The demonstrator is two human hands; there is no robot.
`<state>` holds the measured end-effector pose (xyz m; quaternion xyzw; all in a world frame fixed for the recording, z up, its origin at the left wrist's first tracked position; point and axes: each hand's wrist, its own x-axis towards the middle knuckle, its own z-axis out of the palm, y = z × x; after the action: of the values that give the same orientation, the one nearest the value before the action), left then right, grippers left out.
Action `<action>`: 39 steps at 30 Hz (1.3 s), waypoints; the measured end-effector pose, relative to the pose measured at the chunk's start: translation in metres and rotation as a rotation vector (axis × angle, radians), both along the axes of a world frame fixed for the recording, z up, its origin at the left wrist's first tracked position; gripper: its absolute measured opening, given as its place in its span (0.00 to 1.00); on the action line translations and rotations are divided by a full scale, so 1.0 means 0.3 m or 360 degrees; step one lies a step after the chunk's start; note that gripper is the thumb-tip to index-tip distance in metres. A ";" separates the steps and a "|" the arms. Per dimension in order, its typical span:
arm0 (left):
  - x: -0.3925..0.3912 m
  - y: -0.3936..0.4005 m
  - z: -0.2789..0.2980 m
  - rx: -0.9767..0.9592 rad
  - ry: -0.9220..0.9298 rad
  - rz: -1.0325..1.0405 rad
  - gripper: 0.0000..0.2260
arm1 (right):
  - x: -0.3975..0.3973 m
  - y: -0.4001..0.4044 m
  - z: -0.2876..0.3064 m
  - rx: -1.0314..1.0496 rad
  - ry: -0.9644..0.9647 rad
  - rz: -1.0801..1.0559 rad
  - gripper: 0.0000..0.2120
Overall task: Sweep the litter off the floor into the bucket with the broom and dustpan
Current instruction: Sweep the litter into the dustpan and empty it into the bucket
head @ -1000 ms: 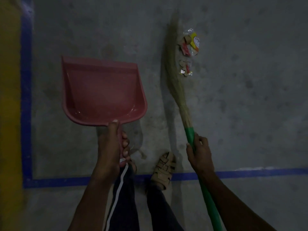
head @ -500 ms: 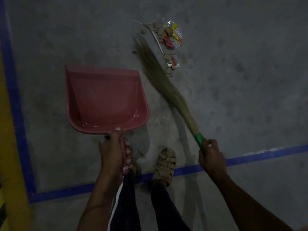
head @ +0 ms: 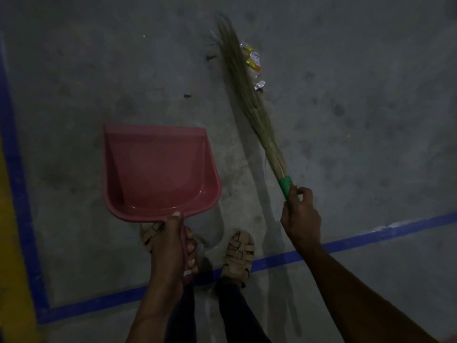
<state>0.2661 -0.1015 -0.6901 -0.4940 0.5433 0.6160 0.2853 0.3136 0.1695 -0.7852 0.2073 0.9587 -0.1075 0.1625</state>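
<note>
Gripping the broom point(head: 249, 95) handle, the right hand point(head: 300, 214) lays bristles against the litter point(head: 254, 61); the left hand point(head: 170, 246) clasps the dustpan point(head: 158, 169), well apart. Wrappers could scatter past the pan if flicked hard. No bucket visible.

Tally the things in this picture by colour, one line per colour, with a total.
Pink: 1, the dustpan
Green and straw: 1, the broom
Yellow and clear: 2 wrappers, wrapper and small wrapper
Tan: 2 sandals, sandal and other sandal
Total: 6
</note>
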 end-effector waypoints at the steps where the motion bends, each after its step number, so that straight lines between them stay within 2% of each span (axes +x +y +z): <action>1: -0.012 0.008 0.007 0.0007 -0.0014 -0.0008 0.21 | 0.003 0.000 0.009 -0.0012 0.0009 0.0000 0.26; 7: -0.159 0.018 0.019 -0.0064 -0.0049 -0.0222 0.21 | -0.029 -0.008 0.024 -0.0004 0.0043 -0.0022 0.28; 11: -0.312 -0.005 0.007 -0.0085 -0.0051 -0.0424 0.21 | -0.075 -0.022 0.010 0.0087 0.0059 -0.0178 0.30; 19: -0.550 -0.032 -0.159 -0.0053 -0.0079 -0.0958 0.21 | -0.245 -0.004 -0.123 0.0094 0.0195 -0.0519 0.34; 23: -0.533 0.013 -0.283 -0.0044 -0.0197 -0.1060 0.20 | -0.318 0.012 -0.202 0.0042 0.0070 -0.0744 0.35; 30: -0.514 0.148 -0.523 0.0061 -0.0320 -0.0947 0.20 | -0.352 0.106 -0.385 -0.0013 -0.0077 -0.0670 0.38; 39: -0.659 0.169 -0.752 0.0041 -0.0304 -0.1211 0.22 | -0.318 0.215 -0.585 -0.0085 0.0233 -0.0771 0.36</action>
<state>0.0684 -0.0509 -0.9157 -0.3088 0.6509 0.4242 0.5486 0.2181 0.2338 -0.9606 0.4182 0.8871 -0.1833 0.0675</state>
